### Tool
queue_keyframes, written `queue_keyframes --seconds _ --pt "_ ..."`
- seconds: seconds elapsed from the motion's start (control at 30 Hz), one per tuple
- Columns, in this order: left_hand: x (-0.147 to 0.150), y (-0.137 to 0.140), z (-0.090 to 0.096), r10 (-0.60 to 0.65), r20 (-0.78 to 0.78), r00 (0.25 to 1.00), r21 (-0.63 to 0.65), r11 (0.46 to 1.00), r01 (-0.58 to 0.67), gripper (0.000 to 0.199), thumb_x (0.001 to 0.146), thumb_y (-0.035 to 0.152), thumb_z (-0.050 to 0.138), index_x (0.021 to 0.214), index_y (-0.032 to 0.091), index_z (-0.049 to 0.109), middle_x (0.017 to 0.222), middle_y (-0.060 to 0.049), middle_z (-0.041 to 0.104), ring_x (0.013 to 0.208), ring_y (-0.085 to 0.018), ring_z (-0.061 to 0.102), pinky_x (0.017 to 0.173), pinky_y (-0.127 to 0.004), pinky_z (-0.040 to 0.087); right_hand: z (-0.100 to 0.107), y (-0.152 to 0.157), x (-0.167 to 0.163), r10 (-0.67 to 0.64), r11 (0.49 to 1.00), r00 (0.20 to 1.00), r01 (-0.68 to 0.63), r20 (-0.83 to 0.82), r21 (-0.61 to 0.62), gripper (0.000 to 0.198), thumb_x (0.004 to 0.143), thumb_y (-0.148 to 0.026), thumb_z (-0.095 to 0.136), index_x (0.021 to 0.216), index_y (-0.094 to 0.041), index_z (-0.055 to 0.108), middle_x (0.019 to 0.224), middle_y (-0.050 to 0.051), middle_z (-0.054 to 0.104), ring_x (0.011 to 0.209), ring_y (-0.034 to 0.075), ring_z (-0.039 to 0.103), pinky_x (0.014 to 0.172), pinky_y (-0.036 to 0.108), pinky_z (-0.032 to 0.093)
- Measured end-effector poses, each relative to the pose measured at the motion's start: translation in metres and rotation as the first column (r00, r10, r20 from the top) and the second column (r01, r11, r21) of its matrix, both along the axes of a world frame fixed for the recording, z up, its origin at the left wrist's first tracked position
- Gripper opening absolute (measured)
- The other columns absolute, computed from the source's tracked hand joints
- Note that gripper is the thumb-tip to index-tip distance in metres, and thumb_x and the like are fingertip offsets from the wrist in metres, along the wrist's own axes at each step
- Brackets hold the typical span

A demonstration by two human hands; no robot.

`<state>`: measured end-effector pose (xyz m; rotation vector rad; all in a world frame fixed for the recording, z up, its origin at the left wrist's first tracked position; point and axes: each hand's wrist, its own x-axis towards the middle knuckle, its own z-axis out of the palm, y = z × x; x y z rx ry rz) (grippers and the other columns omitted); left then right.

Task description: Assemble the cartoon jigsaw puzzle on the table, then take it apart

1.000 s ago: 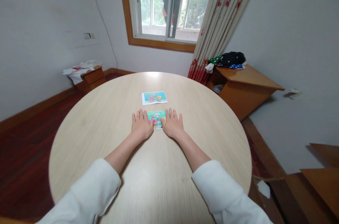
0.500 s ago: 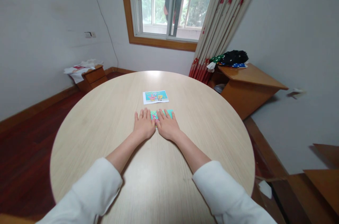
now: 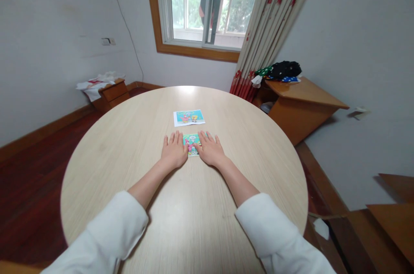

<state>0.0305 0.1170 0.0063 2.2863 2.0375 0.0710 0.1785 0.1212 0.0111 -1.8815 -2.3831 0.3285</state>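
A small colourful cartoon picture (image 3: 192, 139), green and turquoise with pink figures, lies flat on the round table. My left hand (image 3: 174, 150) rests palm down at its left edge, fingers stretched forward. Over its right side lies my right hand (image 3: 211, 149), also flat with fingers spread, hiding that part. Both thumbs point inward at the picture's lower half. Just beyond is a second cartoon picture, a white-bordered printed sheet (image 3: 189, 118) with a slight curl along its near edge. Neither hand touches this sheet.
The round pale wooden table (image 3: 129, 144) fills the middle. Behind it are a window (image 3: 207, 6) and a long curtain (image 3: 274, 11). A tilted wooden cabinet (image 3: 297, 110) with cloths (image 3: 284, 70) on top stands right; a small drawer unit (image 3: 113, 92) stands left.
My right hand has slid to the right across the picture, uncovering its middle. My left hand stays flat at the left edge. The whole view has shifted slightly.
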Motion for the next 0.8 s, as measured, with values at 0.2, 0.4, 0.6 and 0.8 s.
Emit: queue_keyframes --seconds 0.2,0.4,0.6,0.8 --pt "-0.002 0.000 0.000 -0.009 0.020 1.000 0.027 1.000 0.009 0.061 0.094 0.037 0.017 0.145 0.004 0.027 0.153 -0.015 0.024 0.142 -0.027 0.020 0.115 -0.048 0.014 0.001 0.008 0.019 -0.083 0.996 0.997 0.083 -0.004 -0.021 0.063 0.095 -0.047 0.023 0.148 -0.014 0.019 0.156 0.007 0.015 0.144 0.022 0.012 0.115 0.048 0.006" --pt "-0.007 0.001 -0.005 -0.011 0.038 0.999 0.068 0.998 0.008 0.064 0.093 0.042 0.020 0.143 0.003 0.030 0.151 -0.018 0.027 0.141 -0.026 0.024 0.115 -0.044 0.017 0.000 0.012 0.031 -0.030 1.000 0.998 0.029 -0.049 -0.012 0.052 0.097 -0.031 0.023 0.146 -0.014 0.027 0.155 0.008 0.021 0.143 0.022 0.017 0.115 0.047 0.010" --pt "-0.020 0.005 -0.005 0.064 0.021 0.998 0.104 0.992 -0.066 0.063 0.092 0.041 0.023 0.141 0.002 0.032 0.150 -0.020 0.029 0.140 -0.027 0.027 0.113 -0.048 0.020 -0.003 0.015 0.036 -0.037 0.999 0.990 0.038 -0.139 0.002 0.051 0.093 -0.013 0.024 0.143 -0.011 0.033 0.152 0.010 0.027 0.142 0.019 0.022 0.116 0.043 0.012" --pt "-0.025 0.006 -0.003 0.105 0.002 0.994 0.122 0.987 -0.105 0.061 0.092 0.038 0.023 0.139 0.001 0.036 0.149 -0.021 0.031 0.139 -0.028 0.028 0.113 -0.049 0.020 -0.005 0.019 0.040 -0.067 0.992 0.979 0.086 -0.191 0.094 0.049 0.088 -0.007 0.028 0.135 -0.004 0.043 0.145 0.017 0.040 0.135 0.019 0.034 0.113 0.035 0.022"
